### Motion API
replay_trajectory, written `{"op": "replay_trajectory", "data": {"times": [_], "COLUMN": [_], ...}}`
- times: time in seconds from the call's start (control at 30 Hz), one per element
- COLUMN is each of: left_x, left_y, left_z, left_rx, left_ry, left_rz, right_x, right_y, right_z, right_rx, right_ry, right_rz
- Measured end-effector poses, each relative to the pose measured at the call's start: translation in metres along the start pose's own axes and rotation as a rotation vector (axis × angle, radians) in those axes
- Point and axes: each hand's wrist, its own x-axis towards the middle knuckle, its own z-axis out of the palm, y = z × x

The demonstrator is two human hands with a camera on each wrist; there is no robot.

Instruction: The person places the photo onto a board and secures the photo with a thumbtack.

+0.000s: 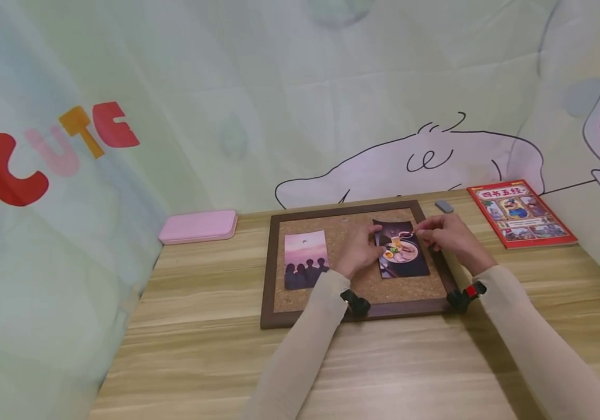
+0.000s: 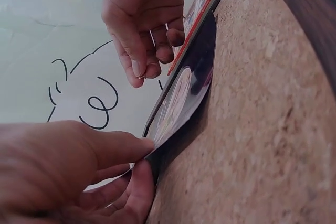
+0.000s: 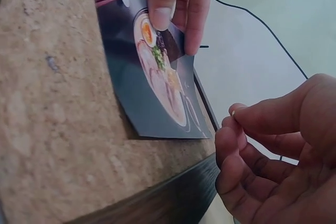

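Left hand [image 1: 356,251] pinches the left edge of the food photo [image 1: 402,249], which lies on the cork board [image 1: 352,291] at about 3 o'clock from the pinned sunset photo [image 1: 306,259]. Right hand [image 1: 444,233] hovers at the photo's 1 o'clock corner, thumb and forefinger closed as if on a small pin; I cannot tell if one is there. Judgement: keep the photo flat and square, then press straight down near the top edge.
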Motion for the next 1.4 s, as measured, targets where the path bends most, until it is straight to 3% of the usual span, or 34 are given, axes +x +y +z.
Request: {"op": "replay_trajectory", "data": {"times": [0.43, 0.8, 1.4], "left_x": [0.002, -0.001, -0.004], "left_y": [0.003, 0.006, 0.008], "left_z": [0.004, 0.005, 0.005], "left_rx": [0.123, 0.152, 0.231], "left_ry": [-0.011, -0.005, 0.009], "left_rz": [0.029, 0.018, 0.022], "right_x": [0.014, 0.025, 0.038], "right_y": [-0.007, -0.008, -0.017], "right_z": [0.003, 0.008, 0.021], "right_rx": [-0.074, -0.092, -0.24], "right_ry": [0.004, 0.005, -0.027], "right_rz": [-0.024, -0.069, -0.142]}}
